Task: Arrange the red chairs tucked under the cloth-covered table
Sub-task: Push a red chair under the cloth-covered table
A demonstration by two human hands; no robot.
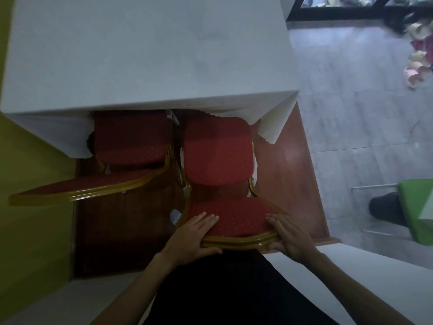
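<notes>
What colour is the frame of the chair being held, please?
The chair frame is gold; head view.

Setting: most likely a function or banquet hall.

Evidence:
- Table (pixel 150 55) under a white cloth (pixel 274 123) that hangs over the edge.
- Left chair (pixel 131 137) and right chair (pixel 218 153) are the banquet type, with red dotted upholstery and a gold metal frame (pixel 234 241).
- Both stand on a platform (pixel 285 160) of polished red-brown wood, edged against a grey tiled floor (pixel 351 90).
- A heap of pink and cream flowers (pixel 419 59) lies on the tiles at upper right. Cannot tell whether they are real or artificial.
- Black-framed glazing (pixel 339 10) runs along the top, near the heap.
- Green drape (pixel 417 207) over thin metal legs at the right edge.
- Yellow-green wall (pixel 28 160) at left.
</notes>
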